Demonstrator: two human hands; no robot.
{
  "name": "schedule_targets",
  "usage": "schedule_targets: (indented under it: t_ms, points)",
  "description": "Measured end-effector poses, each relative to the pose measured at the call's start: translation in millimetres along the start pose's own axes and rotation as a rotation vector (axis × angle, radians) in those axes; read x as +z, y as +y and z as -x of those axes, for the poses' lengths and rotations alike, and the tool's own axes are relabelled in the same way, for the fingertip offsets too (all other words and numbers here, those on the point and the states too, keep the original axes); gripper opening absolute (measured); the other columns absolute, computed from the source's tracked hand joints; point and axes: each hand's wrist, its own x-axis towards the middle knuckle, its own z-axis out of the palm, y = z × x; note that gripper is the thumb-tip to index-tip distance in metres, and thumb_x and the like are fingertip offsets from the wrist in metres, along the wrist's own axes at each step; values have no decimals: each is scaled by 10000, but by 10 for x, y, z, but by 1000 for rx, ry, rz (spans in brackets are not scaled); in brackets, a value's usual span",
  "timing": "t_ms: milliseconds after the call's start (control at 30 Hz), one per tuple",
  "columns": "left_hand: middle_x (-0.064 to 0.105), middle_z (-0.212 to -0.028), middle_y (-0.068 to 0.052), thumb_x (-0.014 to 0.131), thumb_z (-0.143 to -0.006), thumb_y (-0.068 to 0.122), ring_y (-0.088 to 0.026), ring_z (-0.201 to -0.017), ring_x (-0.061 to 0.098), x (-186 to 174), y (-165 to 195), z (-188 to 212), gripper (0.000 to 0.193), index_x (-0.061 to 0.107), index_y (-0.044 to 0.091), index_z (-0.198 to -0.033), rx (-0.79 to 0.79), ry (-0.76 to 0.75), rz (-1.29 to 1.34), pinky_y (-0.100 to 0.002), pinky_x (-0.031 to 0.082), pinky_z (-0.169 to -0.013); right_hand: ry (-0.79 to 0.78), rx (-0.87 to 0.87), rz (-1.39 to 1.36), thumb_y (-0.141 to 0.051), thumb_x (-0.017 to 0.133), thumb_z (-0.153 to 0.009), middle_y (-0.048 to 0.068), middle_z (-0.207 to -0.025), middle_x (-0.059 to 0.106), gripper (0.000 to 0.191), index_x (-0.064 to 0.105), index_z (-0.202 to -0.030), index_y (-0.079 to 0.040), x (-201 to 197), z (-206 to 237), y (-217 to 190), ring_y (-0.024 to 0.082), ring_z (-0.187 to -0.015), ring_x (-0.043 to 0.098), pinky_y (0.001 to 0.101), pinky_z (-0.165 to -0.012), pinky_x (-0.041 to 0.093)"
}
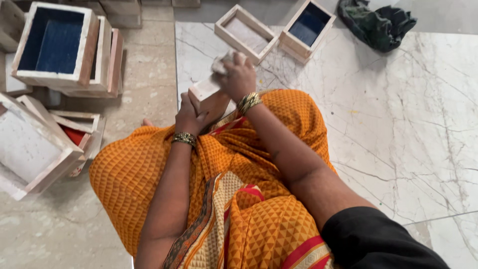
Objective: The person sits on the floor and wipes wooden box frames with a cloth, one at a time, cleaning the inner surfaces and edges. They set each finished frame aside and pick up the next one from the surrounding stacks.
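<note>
My left hand (190, 115) grips the side of a small pale stone box (205, 91) that rests on my orange-clad lap. My right hand (238, 76) presses a small crumpled piece of abrasive paper or cloth (220, 63) against the top of that box. Both wrists wear gold bangles. Most of the box is hidden behind my two hands.
Two open boxes lie on the marble slab ahead: a pale-lined one (245, 33) and a blue-lined one (306, 26). A dark green cloth (377, 21) lies at the far right. On the left, stacked boxes stand, a blue-lined one (56, 42) and a large white one (30, 147).
</note>
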Motion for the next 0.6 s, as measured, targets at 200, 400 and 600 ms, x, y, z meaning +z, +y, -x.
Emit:
schedule_targets:
  t_ms: [200, 400, 600]
  points:
    - [647, -1197, -283, 857, -792, 289, -482, -1069, 643, -65, 18, 32, 836, 274, 72, -1351, -5, -50, -60, -535, 551, -866, -155, 104, -5, -452, 656, -940, 166, -1447, 528, 410, 690, -1271, -214, -156, -168, 53, 409, -1235, 543, 487, -1019, 497]
    - [670, -1169, -290, 816, -843, 320, -451, -1049, 671, -64, 12, 34, 914, 207, 49, -1468, -157, -128, -50, -500, 575, -893, -264, -255, 184, -303, 717, -853, 36, -1401, 562, 454, 667, -1298, -227, -16, 238, -582, 322, -1281, 475, 413, -945, 553]
    - [665, -1175, -272, 857, -818, 293, -453, -1023, 667, -16, -11, 33, 833, 271, 79, -1371, -41, -121, 1, -512, 573, -832, -87, -268, 277, -333, 740, -874, 44, -1345, 584, 407, 677, -1268, -252, 17, 288, -615, 321, -1198, 527, 529, -949, 525]
